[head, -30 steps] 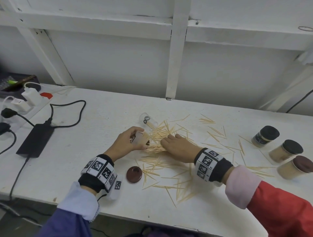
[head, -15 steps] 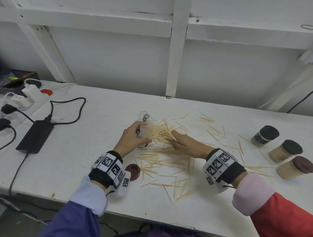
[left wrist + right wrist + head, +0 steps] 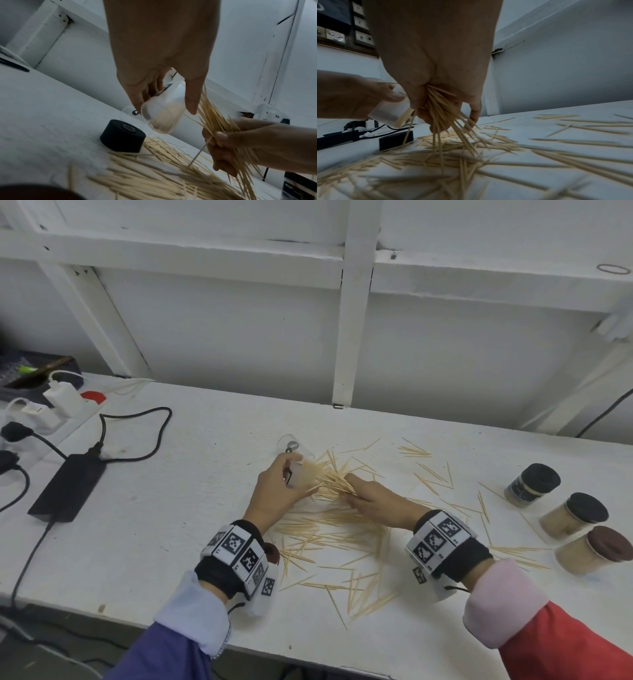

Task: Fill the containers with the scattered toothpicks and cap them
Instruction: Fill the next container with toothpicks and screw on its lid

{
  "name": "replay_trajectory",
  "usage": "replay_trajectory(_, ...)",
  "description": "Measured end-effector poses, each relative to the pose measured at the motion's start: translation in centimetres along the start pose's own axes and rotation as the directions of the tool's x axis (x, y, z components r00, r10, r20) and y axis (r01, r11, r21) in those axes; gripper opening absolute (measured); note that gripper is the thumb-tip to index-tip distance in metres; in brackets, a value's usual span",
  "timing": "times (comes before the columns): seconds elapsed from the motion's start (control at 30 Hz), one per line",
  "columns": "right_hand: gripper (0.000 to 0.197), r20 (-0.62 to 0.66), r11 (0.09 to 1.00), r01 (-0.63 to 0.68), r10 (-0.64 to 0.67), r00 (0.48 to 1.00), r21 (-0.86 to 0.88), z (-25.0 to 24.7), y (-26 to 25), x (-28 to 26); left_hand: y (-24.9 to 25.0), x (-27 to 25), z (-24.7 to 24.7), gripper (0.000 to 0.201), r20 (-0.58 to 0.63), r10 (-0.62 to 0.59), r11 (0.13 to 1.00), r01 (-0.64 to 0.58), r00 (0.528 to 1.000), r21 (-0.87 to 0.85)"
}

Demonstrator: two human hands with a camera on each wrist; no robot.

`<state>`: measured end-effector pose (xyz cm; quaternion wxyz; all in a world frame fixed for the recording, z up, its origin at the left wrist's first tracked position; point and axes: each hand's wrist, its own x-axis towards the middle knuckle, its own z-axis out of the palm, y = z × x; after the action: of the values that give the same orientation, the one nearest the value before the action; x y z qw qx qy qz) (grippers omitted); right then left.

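Observation:
My left hand (image 3: 291, 475) grips a clear plastic container (image 3: 303, 474), tilted with its mouth to the right and some toothpicks inside (image 3: 163, 119). My right hand (image 3: 356, 491) grips a bundle of toothpicks (image 3: 334, 479) right at that mouth, their ends fanning out (image 3: 443, 112). Many loose toothpicks (image 3: 342, 535) lie scattered on the white table (image 3: 205, 542). A second, empty clear container (image 3: 291, 445) lies just behind the hands. A black cap (image 3: 122, 136) sits on the table below the held container. A brown cap (image 3: 274, 553) shows beside my left wrist.
Three capped jars full of toothpicks stand at the right: one with a black cap (image 3: 532, 484), another black one (image 3: 573, 520) and a brown one (image 3: 594, 554). A black power adapter (image 3: 68, 487) with cables and a power strip (image 3: 51, 405) are at the left.
My right hand went from lying flat on the pile to gripping a bundle of toothpicks, raised to the container's mouth. My left hand lifted the container off the table.

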<state>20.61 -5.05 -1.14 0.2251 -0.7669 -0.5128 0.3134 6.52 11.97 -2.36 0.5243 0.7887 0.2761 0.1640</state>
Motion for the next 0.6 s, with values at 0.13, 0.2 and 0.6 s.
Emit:
replay_trajectory(0.13, 0.012, -0.052, 0.985, -0.005, 0.015, 0.999, 0.174, -0.5, 0.3, -0.4, 0.0, -0.2, -0.3, 0.061, 0.01, -0.013, 0.999, 0.013, 1.0, 0.031)
replay_trajectory(0.2, 0.013, -0.066, 0.975, 0.002, 0.013, 0.998, 0.223, -0.7, 0.3, -0.5, 0.0, -0.3, -0.3, 0.061, 0.035, -0.005, 1.0, 0.004, 0.999, 0.026)
replay_trajectory(0.6, 0.013, -0.176, 0.799, 0.118, -0.016, 0.984, 0.589, -3.6, -1.6, -1.0, 0.0, -0.6, 0.9, 0.059, 0.181, 0.049, 0.997, -0.059, 0.982, 0.052)
